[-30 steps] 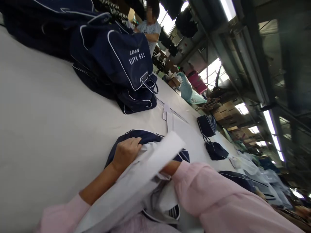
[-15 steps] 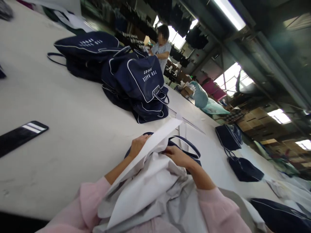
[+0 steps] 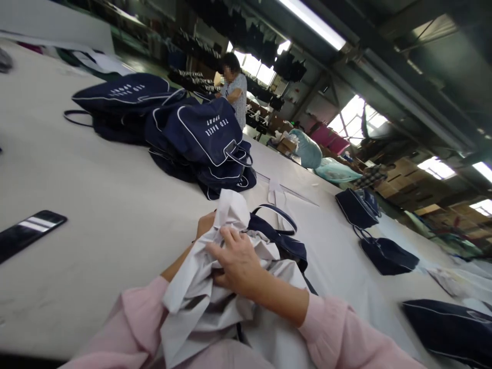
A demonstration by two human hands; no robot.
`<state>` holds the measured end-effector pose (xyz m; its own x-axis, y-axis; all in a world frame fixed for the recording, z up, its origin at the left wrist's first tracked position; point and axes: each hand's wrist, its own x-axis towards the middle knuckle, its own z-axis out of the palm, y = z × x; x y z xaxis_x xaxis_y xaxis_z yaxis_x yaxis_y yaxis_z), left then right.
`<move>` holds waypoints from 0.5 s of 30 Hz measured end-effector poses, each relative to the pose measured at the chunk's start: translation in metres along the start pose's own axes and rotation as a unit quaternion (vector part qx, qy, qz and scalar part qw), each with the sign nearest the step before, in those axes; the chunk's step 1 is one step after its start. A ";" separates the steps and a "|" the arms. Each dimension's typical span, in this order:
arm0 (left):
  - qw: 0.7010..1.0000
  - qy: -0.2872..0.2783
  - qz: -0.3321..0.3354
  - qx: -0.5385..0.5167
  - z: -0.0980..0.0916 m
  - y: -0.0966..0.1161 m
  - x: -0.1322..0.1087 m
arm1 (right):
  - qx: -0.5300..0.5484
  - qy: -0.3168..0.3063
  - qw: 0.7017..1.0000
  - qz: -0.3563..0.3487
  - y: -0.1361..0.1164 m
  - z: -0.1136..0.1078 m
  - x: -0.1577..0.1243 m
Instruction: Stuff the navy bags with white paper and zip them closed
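Note:
A crumpled whitish sheet [image 3: 196,302], like bag lining, is bunched in front of me, and part of it stands up as a peak. Beneath and beyond it shows a navy bag [image 3: 292,246] with a white-edged loop handle. My right hand [image 3: 238,261] lies over the sheet, its fingers bent and gathering the folds. Behind the raised peak is my left hand [image 3: 205,224]; only its back and wrist show, and the fingers are hidden by the sheet.
Navy bags [image 3: 203,133] with white piping are piled ahead on the white table [image 3: 107,205]. A black phone [image 3: 33,233] lies at left. More navy bags [image 3: 390,255] sit at right. A person [image 3: 236,95] stands beyond the pile, near hanging dark goods.
My right hand has moved left, off the bag's opening and onto the sheet. The sheet's long straight edge has folded into a crumpled peak, uncovering more of the navy bag.

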<state>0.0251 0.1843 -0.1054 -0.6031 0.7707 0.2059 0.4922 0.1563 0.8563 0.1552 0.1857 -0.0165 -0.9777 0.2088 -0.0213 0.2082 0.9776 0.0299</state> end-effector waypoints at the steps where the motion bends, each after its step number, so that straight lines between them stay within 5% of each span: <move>1: 1.000 -0.006 0.004 0.026 -0.003 -0.004 0.004 | 0.004 0.008 1.000 0.026 0.003 0.008 -0.006; 8: 0.995 -0.027 0.040 0.083 -0.004 -0.001 0.008 | 0.205 0.013 0.961 0.183 0.058 0.014 -0.044; 15: 0.993 -0.048 0.073 0.077 -0.005 -0.003 -0.010 | 0.111 -0.078 0.963 0.234 0.081 0.054 0.011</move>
<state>0.0262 0.1731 -0.1076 -0.4594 0.8460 0.2708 0.6654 0.1257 0.7358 0.1632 0.2682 -0.0683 -0.7639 0.6112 -0.2072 0.6417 0.7536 -0.1424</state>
